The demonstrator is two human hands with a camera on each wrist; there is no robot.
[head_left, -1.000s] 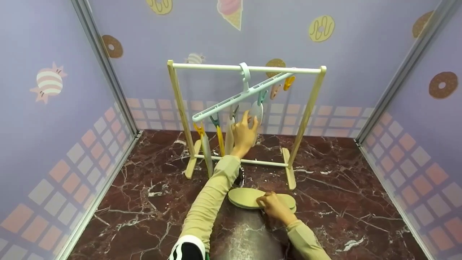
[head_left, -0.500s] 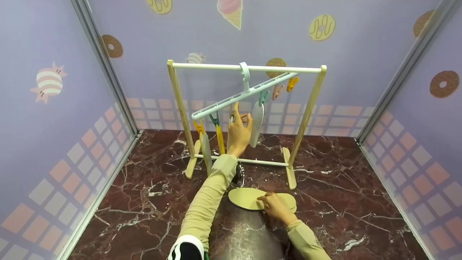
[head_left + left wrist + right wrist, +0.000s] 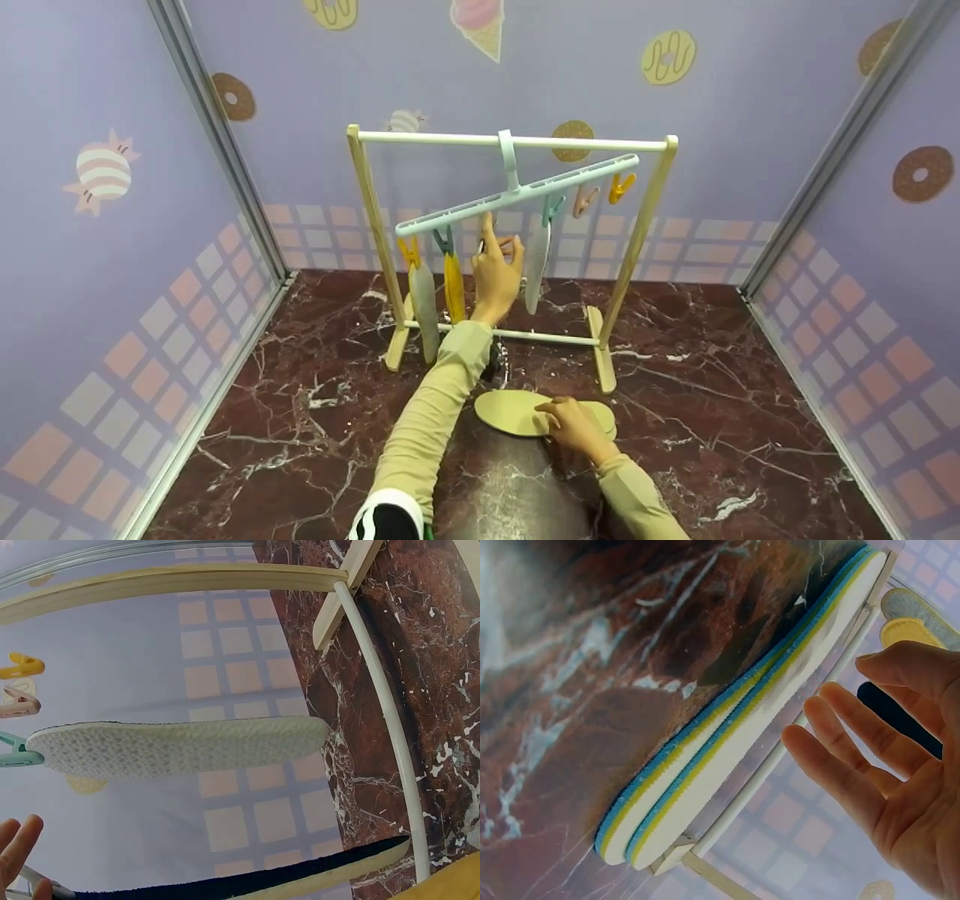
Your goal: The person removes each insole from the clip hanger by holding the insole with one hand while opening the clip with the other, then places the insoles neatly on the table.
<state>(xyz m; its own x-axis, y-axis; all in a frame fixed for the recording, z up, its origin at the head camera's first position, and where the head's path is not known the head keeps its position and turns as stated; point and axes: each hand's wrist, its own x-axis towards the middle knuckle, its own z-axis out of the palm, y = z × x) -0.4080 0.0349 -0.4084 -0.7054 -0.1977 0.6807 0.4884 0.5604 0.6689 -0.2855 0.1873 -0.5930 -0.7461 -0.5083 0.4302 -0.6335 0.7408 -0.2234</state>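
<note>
Two stacked cream-yellow, blue-edged, foam-like insoles (image 3: pixel 507 414) lie on the dark-red marbled table (image 3: pixel 720 405); judged light, bendy, best pinched by the rim. Right hand (image 3: pixel 577 433): fingers loosely spread above, empty. Left hand (image 3: pixel 497 280): fingers half spread; cannot tell whether gripping.

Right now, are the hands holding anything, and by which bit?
The right hand holds nothing. Whether the left hand pinches the grey clip beside it, I can't tell.
</note>
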